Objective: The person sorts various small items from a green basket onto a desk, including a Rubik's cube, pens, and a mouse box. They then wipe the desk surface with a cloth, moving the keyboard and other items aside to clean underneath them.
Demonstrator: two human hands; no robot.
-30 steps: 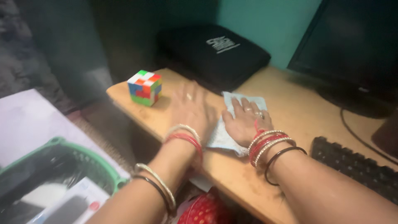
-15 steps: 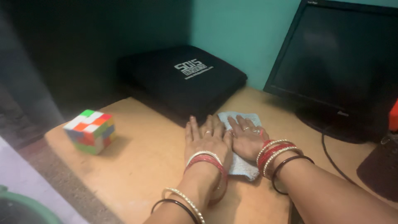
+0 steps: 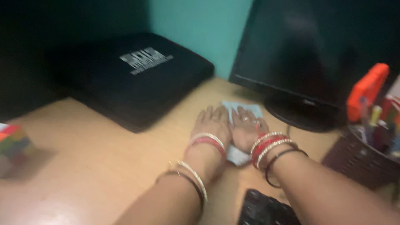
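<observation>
1. Left hand: flat, palm down, fingers spread and laid on the wooden table; edge of the pale blue cloth touching it or just under it, nothing gripped.
2. Right hand: also flat and open, pressed on top of the cloth, fingers stretched toward the far edge of the table; no pinch or closed grasp visible.
3. Cloth: lying flat near the far edge of the table, just in front of the monitor stand, mostly covered by the right hand.
4. Handling, as a judgement: soft, light and limp; likely to bunch or slide under the palm; best held by flat pressure from above or by pinching a free corner.
5. Around: black flat case toward the far left corner, dark monitor behind, colour puzzle cube at the left edge, dark woven basket of pens at the right, black keyboard at the near edge.
6. Picture blurred; finger detail unclear.
</observation>
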